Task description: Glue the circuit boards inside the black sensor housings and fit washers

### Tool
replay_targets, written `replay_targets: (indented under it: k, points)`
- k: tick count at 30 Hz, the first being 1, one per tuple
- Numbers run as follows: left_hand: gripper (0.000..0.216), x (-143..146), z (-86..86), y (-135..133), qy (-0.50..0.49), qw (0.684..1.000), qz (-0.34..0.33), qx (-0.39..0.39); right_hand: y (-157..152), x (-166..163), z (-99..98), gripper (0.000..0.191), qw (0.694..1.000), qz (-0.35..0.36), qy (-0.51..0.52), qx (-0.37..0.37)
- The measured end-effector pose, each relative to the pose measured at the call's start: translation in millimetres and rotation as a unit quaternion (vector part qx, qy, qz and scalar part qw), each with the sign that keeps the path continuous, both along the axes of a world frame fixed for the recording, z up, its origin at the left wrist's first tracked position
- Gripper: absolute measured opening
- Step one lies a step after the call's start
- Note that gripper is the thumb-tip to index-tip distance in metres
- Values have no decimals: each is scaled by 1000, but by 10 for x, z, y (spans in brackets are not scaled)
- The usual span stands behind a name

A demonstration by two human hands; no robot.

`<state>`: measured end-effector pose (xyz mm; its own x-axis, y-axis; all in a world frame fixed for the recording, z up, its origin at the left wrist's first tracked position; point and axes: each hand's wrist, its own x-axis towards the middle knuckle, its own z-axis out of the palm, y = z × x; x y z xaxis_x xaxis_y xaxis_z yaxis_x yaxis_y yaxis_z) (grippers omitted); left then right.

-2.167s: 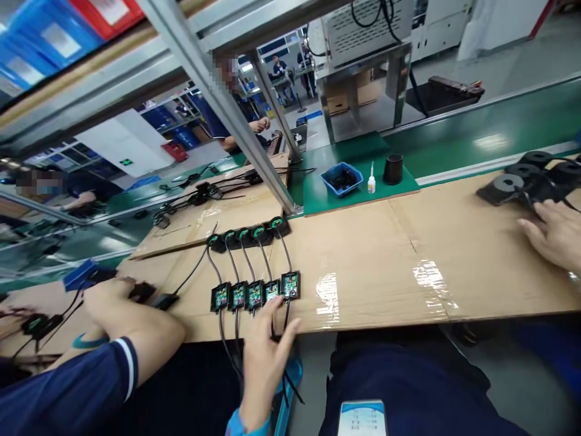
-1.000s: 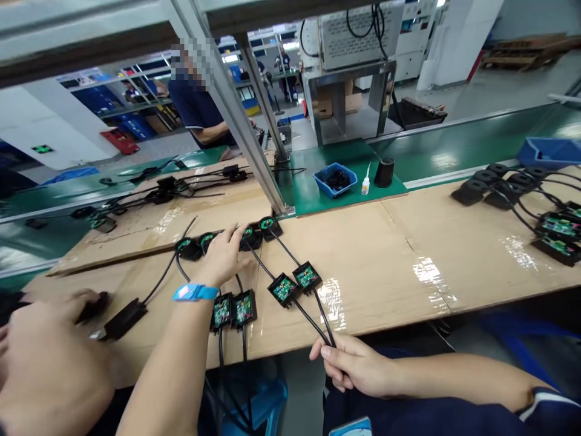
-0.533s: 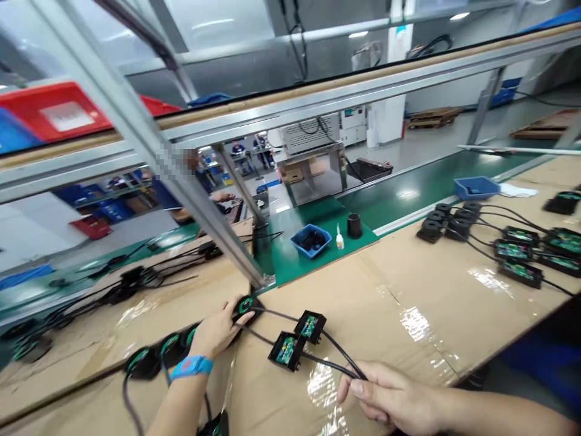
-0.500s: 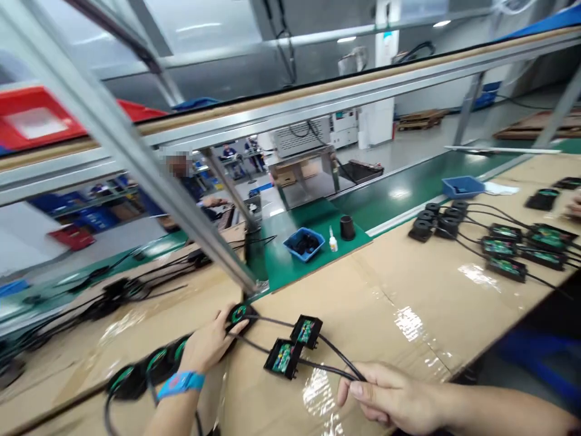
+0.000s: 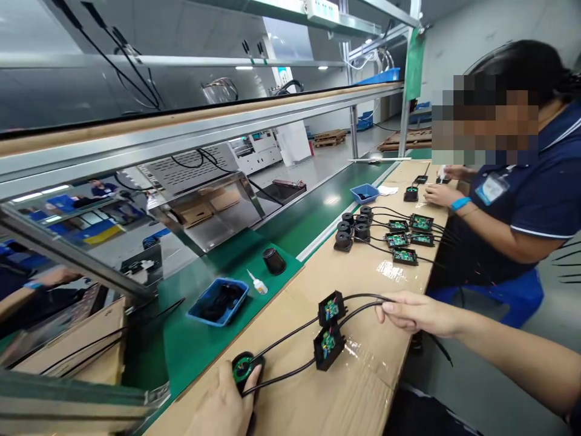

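Observation:
My left hand is closed around a round black housing with a green ring-shaped circuit board inside. Lower down, a second black part is mostly hidden by that hand. Two black cables run from there to two open rectangular black boxes, an upper box and a lower box, each showing a green circuit board. The boxes are side by side, touching or nearly so, above the cardboard. From their far ends two cables lead into my right hand, which pinches them; their loose ends hang below it.
The cardboard-covered bench holds several similar wired units farther along. A blue tray of black parts, a small white bottle and a black cup stand on the green mat. A co-worker sits at the right.
The view has swung right, bringing the co-worker into sight. Both hands have carried the cabled units rightward along the bench, away from the row of housings at the left.

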<state>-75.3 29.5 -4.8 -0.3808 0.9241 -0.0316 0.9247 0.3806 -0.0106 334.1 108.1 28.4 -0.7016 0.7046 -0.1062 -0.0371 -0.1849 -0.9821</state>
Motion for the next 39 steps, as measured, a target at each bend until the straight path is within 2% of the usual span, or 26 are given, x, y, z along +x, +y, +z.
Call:
replay_targets:
  k: [6, 10, 12, 14, 15, 16, 18, 21, 27, 30, 33, 39]
  points:
    - [44, 895, 125, 520, -5, 999, -30, 14, 376, 496, 106, 55, 988, -135, -37, 67]
    - [43, 1234, 177, 678, -18, 998, -57, 3, 659, 761, 71, 58, 969, -187, -99, 125]
    - [43, 1206, 206, 667, -34, 996, -77, -11, 810, 878, 2, 61, 957, -189, -147, 162]
    - [57, 1045, 226, 609, -83, 991, -101, -23, 945, 985, -100, 63, 939, -183, -201, 213]
    - [68, 937, 230, 574, -138, 984, -107, -16, 997, 1029, -159, 63, 925, -184, -228, 244]
    - [75, 826, 227, 543, -207, 972, -110, 3, 1034, 1062, -221, 62, 907, -190, -253, 278]
    - [76, 641, 205, 519, -340, 932, -108, 63, 1051, 1073, -346, 61, 866, -212, -295, 344]
    - [65, 553, 131, 623, -423, 890, -125, 118, 960, 899, -513, 64, 819, -208, -324, 426]
    - [53, 683, -34, 921, -509, 840, -179, 62, 823, 165, -678, 71, 784, -53, -299, 542]
    - [49, 634, -106, 863, -537, 825, -161, 67, 847, -64, -704, 58, 768, -11, -284, 575]
    - [48, 562, -201, 736, -562, 812, -127, 91, 881, -165, -742, 45, 755, 3, -277, 594]
    - [47, 657, -353, 589, -565, 808, -70, 152, 1119, -276, -779, 39, 740, -7, -284, 610]
